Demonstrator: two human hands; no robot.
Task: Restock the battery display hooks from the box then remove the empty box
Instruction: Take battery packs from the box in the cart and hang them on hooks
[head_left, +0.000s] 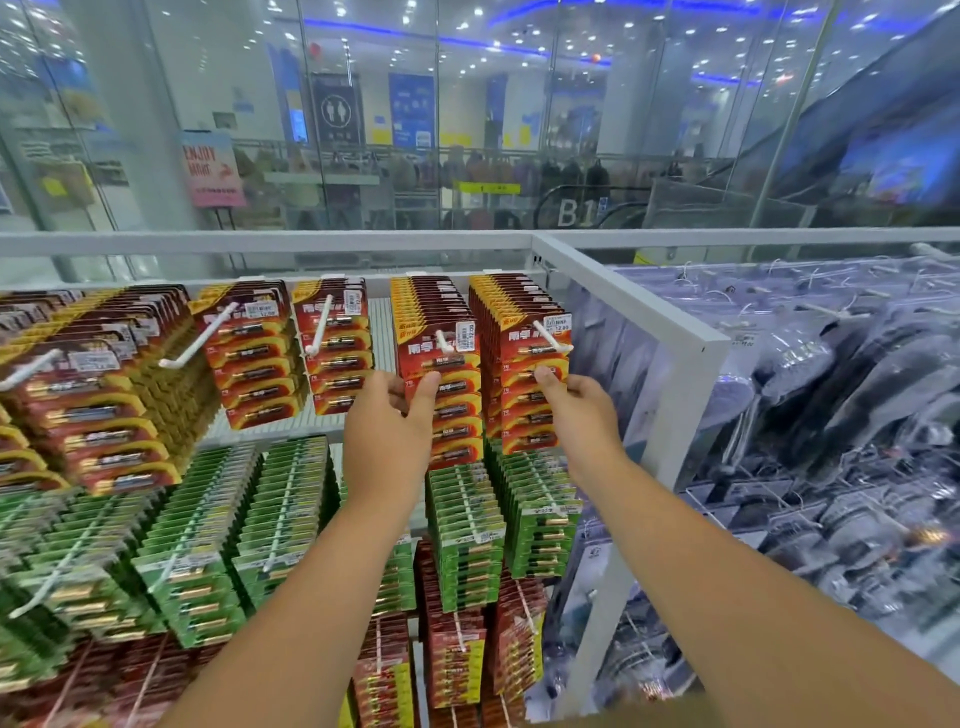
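Red-and-yellow battery packs hang in rows on white hooks across the top of the display. My left hand (389, 421) grips the lower left edge of the front red pack (447, 395) on the second hook from the right (444, 340), thumb on its face. My right hand (576, 410) pinches the front red pack (530, 395) on the rightmost hook (556, 338), thumb on the front. No box is in view.
Green battery packs (467, 525) fill the hooks one row down, and more red packs (452, 654) hang below those. A white metal frame post (670, 395) borders the display on the right, with clear-bagged goods (831, 415) beyond it. Glass wall behind.
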